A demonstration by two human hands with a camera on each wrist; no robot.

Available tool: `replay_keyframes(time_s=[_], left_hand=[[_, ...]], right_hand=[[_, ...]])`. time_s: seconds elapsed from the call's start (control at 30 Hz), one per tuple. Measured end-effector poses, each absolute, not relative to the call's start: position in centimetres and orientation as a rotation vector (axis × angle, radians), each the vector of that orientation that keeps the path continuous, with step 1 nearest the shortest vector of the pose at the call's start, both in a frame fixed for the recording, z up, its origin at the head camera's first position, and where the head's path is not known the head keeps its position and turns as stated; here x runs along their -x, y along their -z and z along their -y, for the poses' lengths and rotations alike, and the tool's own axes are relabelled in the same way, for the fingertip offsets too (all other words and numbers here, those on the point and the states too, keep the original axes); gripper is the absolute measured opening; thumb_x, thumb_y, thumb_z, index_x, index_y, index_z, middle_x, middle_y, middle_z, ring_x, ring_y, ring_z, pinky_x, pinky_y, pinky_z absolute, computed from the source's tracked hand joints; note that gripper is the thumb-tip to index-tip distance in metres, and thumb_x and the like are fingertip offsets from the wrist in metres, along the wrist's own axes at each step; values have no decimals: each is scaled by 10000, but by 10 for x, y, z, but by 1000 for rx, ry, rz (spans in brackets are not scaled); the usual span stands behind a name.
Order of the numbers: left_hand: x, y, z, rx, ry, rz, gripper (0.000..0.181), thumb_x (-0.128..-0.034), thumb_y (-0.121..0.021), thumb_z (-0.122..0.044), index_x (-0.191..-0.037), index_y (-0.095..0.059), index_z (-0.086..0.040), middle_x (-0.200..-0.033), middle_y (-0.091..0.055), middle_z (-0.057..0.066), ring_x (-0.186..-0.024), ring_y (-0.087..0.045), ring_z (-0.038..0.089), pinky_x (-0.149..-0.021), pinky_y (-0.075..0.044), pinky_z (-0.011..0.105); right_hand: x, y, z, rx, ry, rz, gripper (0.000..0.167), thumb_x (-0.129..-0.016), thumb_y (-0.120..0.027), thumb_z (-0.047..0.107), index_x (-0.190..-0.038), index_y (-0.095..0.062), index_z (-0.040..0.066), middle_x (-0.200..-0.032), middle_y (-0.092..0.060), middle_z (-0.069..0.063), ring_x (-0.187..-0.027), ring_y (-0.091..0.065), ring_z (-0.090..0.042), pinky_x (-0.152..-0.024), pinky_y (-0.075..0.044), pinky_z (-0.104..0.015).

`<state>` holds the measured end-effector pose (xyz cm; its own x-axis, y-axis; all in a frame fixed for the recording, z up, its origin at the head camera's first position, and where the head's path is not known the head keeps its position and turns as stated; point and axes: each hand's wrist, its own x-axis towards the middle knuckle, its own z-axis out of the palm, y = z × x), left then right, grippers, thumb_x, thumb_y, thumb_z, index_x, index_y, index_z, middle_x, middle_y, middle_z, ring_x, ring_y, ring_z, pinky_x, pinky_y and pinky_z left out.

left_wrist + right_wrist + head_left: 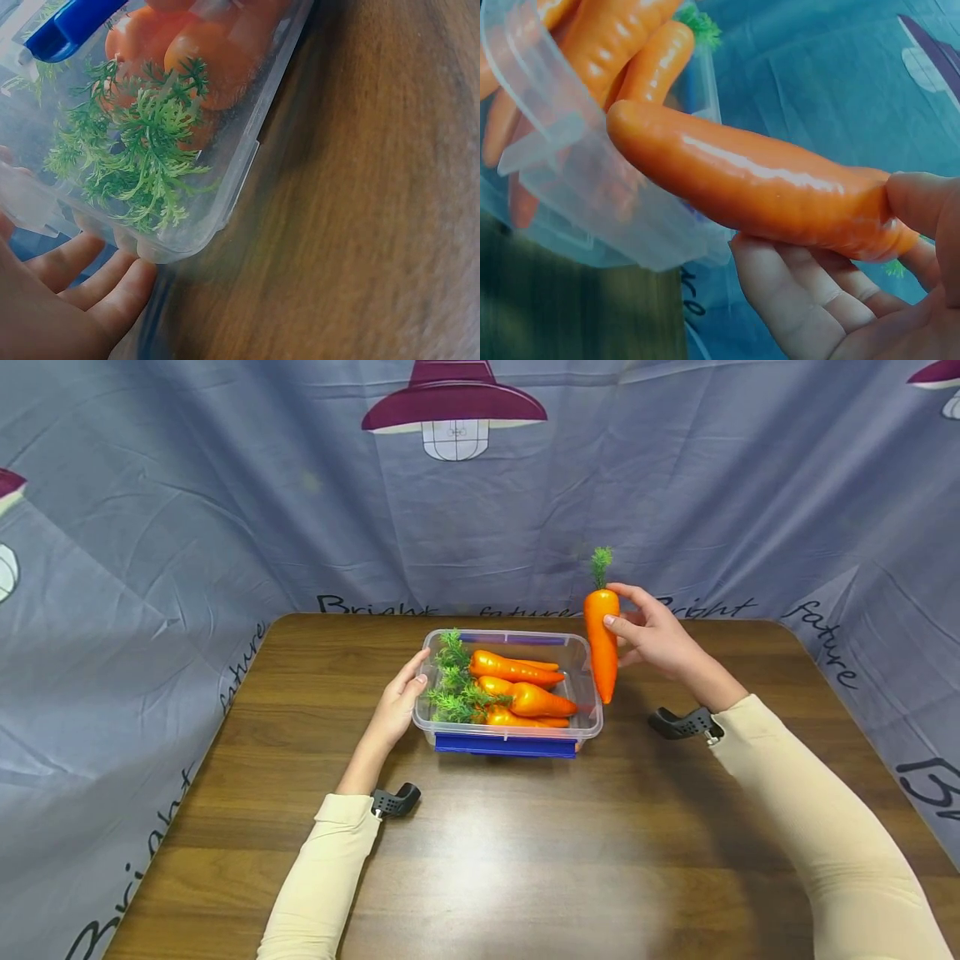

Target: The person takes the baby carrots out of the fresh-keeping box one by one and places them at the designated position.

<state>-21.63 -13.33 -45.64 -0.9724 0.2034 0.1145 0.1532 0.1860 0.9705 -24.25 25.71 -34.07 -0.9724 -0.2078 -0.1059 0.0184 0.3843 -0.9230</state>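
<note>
An orange carrot [602, 643] with a green leafy top is held tip-down by my right hand [652, 631], above the right end of a clear plastic container [507, 732]. In the right wrist view, thumb and fingers pinch the thick end of this carrot [757, 184], and its tip points towards the container wall. My left hand [396, 697] holds the container's left end, thumb at the rim and fingers along the outer wall [124, 300]. Several more carrots [517, 670] lie inside, their green tops [453, 689] bunched at the left.
The container stands on a brown wooden table [480, 860] near its far edge. A blue latch flap [506, 745] hangs along its near side. Behind the table hangs a grey-blue curtain [300, 510] printed with lamps and lettering. Each wrist wears a black camera mount [396, 800].
</note>
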Motion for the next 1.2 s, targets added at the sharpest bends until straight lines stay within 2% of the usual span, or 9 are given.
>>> replay_keyframes(time_s=[0.13,0.3,0.43,0.67,0.97,1.2], left_hand=[[216,456,133,-348,-1943,-2394,504,-1093,-386,-154,-1595,-348,-126,-1682,-300,105,-1568,-249,328,-1295,-215,515],[217,457,133,-355,-1947,-2391,503,-1095,-389,-156,-1596,-345,-119,-1685,-292,110,-1566,-251,336,-1294,-216,520],[217,457,134,-362,-1950,-2389,502,-1098,-386,-156,-1597,-340,-110,-1686,-286,115,-1566,-247,341,-1293,-218,523],[216,457,134,-370,-1943,-2394,505,-1095,-382,-150,-1596,-338,-104,-1685,-289,116,-1567,-243,346,-1294,-211,528],[216,456,133,-368,-1943,-2394,504,-1095,-384,-151,-1596,-343,-115,-1684,-295,109,-1568,-246,333,-1296,-212,516],[217,457,133,-369,-1947,-2395,500,-1097,-384,-135,-1593,-340,-87,-1683,-293,120,-1566,-245,345,-1297,-208,514]], right_hand=[[242,346,-265,126,1652,-2420,627,-1075,-497,234,-1624,-199,186,-1316,-502,-236,-824,-694,-87,-669,-658,-407],[241,354,-276,109,1682,-2399,643,-1068,-514,224,-1619,-190,155,-1118,-561,-52,-804,-701,-78,-634,-654,-393],[241,363,-283,102,1695,-2357,662,-1062,-525,209,-1614,-167,134,-1036,-584,44,-792,-697,-70,-623,-650,-367],[236,384,-288,74,1684,-2285,701,-1053,-535,152,-1613,-115,107,-1007,-582,28,-759,-677,-80,-630,-645,-341],[230,411,-286,46,1674,-2226,700,-1040,-540,105,-1602,-121,96,-896,-601,76,-703,-614,-78,-609,-635,-319],[227,425,-279,20,1579,-2224,735,-1037,-554,116,-1613,-100,69,-923,-630,52,-724,-666,-85,-608,-639,-324]])
